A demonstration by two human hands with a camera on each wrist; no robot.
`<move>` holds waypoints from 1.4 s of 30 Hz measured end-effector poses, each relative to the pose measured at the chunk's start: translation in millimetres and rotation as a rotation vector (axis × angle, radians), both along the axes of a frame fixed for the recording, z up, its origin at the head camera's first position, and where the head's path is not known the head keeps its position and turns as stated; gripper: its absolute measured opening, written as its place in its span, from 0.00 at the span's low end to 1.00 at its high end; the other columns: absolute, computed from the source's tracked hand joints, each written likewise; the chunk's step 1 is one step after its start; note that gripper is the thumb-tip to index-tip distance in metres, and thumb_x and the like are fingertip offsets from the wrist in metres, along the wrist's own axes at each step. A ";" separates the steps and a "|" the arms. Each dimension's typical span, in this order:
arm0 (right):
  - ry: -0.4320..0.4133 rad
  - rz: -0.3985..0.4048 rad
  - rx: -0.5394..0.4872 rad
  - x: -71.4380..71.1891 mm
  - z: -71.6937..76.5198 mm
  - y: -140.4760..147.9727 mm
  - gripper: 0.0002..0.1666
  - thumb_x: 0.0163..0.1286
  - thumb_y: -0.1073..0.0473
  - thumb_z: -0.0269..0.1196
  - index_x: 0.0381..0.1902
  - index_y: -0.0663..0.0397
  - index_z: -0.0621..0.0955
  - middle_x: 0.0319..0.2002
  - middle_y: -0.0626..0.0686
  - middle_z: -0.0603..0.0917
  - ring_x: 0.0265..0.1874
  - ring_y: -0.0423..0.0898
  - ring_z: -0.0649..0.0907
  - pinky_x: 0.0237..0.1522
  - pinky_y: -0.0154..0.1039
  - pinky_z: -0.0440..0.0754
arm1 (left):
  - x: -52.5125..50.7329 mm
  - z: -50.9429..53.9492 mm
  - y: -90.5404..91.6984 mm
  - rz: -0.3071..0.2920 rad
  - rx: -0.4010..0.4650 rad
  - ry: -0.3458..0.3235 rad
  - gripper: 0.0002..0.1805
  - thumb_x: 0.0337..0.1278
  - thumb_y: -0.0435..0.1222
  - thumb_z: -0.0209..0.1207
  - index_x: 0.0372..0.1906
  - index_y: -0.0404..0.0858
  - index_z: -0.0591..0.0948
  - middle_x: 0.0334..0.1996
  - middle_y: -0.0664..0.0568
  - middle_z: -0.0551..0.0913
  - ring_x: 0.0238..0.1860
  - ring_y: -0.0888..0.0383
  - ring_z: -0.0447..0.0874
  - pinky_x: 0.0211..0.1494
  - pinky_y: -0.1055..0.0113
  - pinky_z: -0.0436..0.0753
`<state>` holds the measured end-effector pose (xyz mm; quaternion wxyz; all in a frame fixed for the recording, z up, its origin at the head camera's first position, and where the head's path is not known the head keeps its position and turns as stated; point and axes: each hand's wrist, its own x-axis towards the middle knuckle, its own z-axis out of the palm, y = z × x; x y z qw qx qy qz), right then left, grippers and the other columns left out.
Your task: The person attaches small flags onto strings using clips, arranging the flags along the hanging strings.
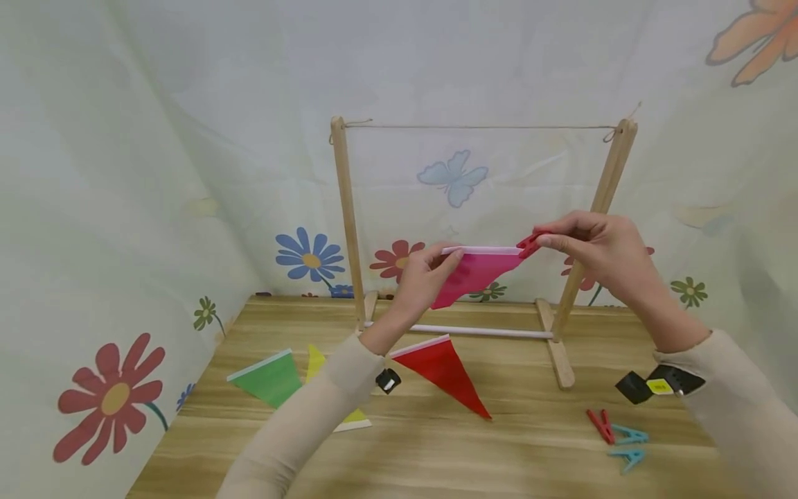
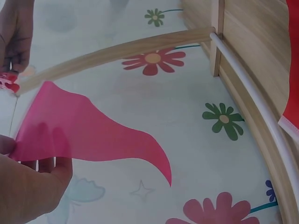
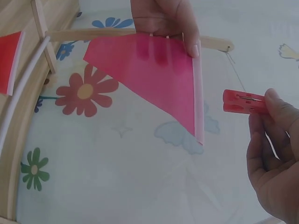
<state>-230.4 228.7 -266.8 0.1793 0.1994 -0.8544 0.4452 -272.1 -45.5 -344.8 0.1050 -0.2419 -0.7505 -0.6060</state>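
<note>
My left hand [image 1: 427,281] pinches one end of the white top edge of a pink pennant [image 1: 476,272], which hangs in front of the wooden frame. My right hand [image 1: 601,253] holds a red clothespin [image 1: 530,244] between thumb and fingers, near the pennant's other top corner. In the right wrist view a gap separates the clothespin [image 3: 243,101] from the pennant [image 3: 159,77]; whether its jaws are spread cannot be told. The left wrist view shows the pennant [image 2: 88,126] with its tip drooping. Above both hands a string [image 1: 480,127] runs between the posts.
On the table [image 1: 436,457] lie a green pennant [image 1: 269,378], a yellow pennant [image 1: 315,362] partly behind my left sleeve, and a red pennant [image 1: 445,371]. At the right are a red clothespin [image 1: 602,425] and two blue clothespins [image 1: 630,434]. A white rod [image 1: 480,332] joins the frame's feet.
</note>
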 end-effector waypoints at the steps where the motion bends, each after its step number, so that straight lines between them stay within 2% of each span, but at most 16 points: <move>1: 0.004 -0.005 0.009 0.1 2.9 0.8 0.13 0.66 0.59 0.72 0.48 0.54 0.89 0.36 0.39 0.89 0.26 0.41 0.85 0.23 0.35 0.84 | -1.0 1.7 0.6 0.002 -0.005 0.004 0.17 0.72 0.43 0.60 0.58 0.40 0.85 0.45 0.50 0.88 0.41 0.55 0.84 0.47 0.68 0.85; 3: 0.014 -0.016 0.026 0.1 8.7 2.3 0.13 0.66 0.59 0.72 0.47 0.53 0.89 0.36 0.41 0.90 0.27 0.39 0.86 0.24 0.33 0.83 | -2.9 5.2 1.7 0.000 -0.013 0.012 0.17 0.72 0.44 0.60 0.58 0.40 0.85 0.44 0.51 0.89 0.41 0.56 0.84 0.47 0.67 0.85; 5: 0.029 -0.024 0.043 -0.6 14.3 4.0 0.13 0.66 0.59 0.72 0.47 0.53 0.89 0.36 0.41 0.90 0.31 0.37 0.86 0.30 0.29 0.83 | -4.3 9.3 3.2 -0.011 -0.010 0.014 0.17 0.73 0.44 0.59 0.58 0.40 0.85 0.44 0.51 0.89 0.41 0.56 0.85 0.47 0.67 0.85; 9: 0.061 -0.041 0.063 -1.5 24.8 6.8 0.12 0.65 0.59 0.72 0.46 0.54 0.89 0.35 0.36 0.89 0.33 0.33 0.86 0.33 0.24 0.80 | -7.7 18.3 6.5 -0.024 0.007 -0.001 0.16 0.73 0.44 0.59 0.58 0.42 0.84 0.44 0.52 0.88 0.41 0.55 0.84 0.46 0.67 0.86; 13: 0.086 -0.049 0.076 -2.7 33.8 8.4 0.11 0.65 0.61 0.72 0.45 0.56 0.89 0.33 0.31 0.88 0.31 0.33 0.85 0.31 0.24 0.79 | -12.4 25.9 9.1 -0.023 0.002 0.017 0.17 0.73 0.44 0.59 0.59 0.41 0.83 0.45 0.51 0.87 0.41 0.55 0.84 0.46 0.67 0.86; 17: 0.104 -0.045 0.082 -5.5 41.6 10.7 0.12 0.64 0.60 0.73 0.46 0.57 0.89 0.33 0.33 0.88 0.30 0.33 0.84 0.30 0.24 0.77 | -17.8 34.4 9.2 -0.044 -0.008 0.036 0.17 0.74 0.43 0.58 0.59 0.39 0.83 0.46 0.49 0.87 0.42 0.55 0.85 0.47 0.68 0.86; 20: 0.114 -0.041 0.088 -7.9 48.5 12.3 0.13 0.64 0.60 0.73 0.46 0.57 0.88 0.33 0.33 0.89 0.30 0.33 0.84 0.28 0.25 0.75 | -24.8 42.3 9.0 -0.056 -0.005 0.048 0.17 0.75 0.42 0.58 0.58 0.37 0.83 0.45 0.48 0.87 0.41 0.55 0.84 0.47 0.68 0.85; 23: 0.134 -0.051 0.105 -11.2 56.8 13.0 0.14 0.64 0.61 0.73 0.48 0.57 0.88 0.33 0.30 0.87 0.25 0.35 0.79 0.21 0.30 0.68 | -33.8 51.5 8.3 -0.054 0.015 0.069 0.16 0.75 0.41 0.58 0.56 0.37 0.84 0.43 0.47 0.87 0.40 0.55 0.84 0.47 0.68 0.85; 25: 0.150 -0.063 0.116 -13.8 62.5 13.4 0.15 0.64 0.61 0.73 0.48 0.57 0.88 0.32 0.28 0.86 0.25 0.36 0.78 0.20 0.31 0.66 | -38.4 58.5 7.9 -0.056 0.039 0.070 0.16 0.75 0.41 0.58 0.56 0.36 0.84 0.43 0.47 0.87 0.41 0.55 0.85 0.49 0.67 0.85; 27: 0.164 -0.068 0.120 -16.1 67.9 13.5 0.15 0.65 0.60 0.72 0.49 0.58 0.88 0.33 0.28 0.86 0.25 0.37 0.78 0.20 0.29 0.67 | -41.4 64.4 7.7 -0.053 0.057 0.060 0.16 0.74 0.41 0.58 0.56 0.37 0.84 0.43 0.48 0.87 0.42 0.54 0.85 0.50 0.66 0.85; 32: 0.191 -0.050 0.116 -21.9 80.4 11.8 0.14 0.65 0.59 0.72 0.47 0.59 0.88 0.34 0.28 0.86 0.35 0.35 0.82 0.32 0.21 0.75 | -45.1 74.6 9.1 -0.031 0.054 0.047 0.16 0.74 0.41 0.58 0.58 0.38 0.83 0.44 0.48 0.87 0.42 0.54 0.85 0.50 0.65 0.86; 42: 0.163 -0.041 0.089 -35.4 104.0 14.4 0.16 0.67 0.53 0.71 0.48 0.56 0.88 0.35 0.32 0.88 0.37 0.37 0.82 0.38 0.23 0.75 | -51.5 94.2 23.7 -0.035 0.063 0.046 0.16 0.74 0.42 0.58 0.58 0.39 0.83 0.44 0.49 0.86 0.42 0.55 0.84 0.48 0.66 0.86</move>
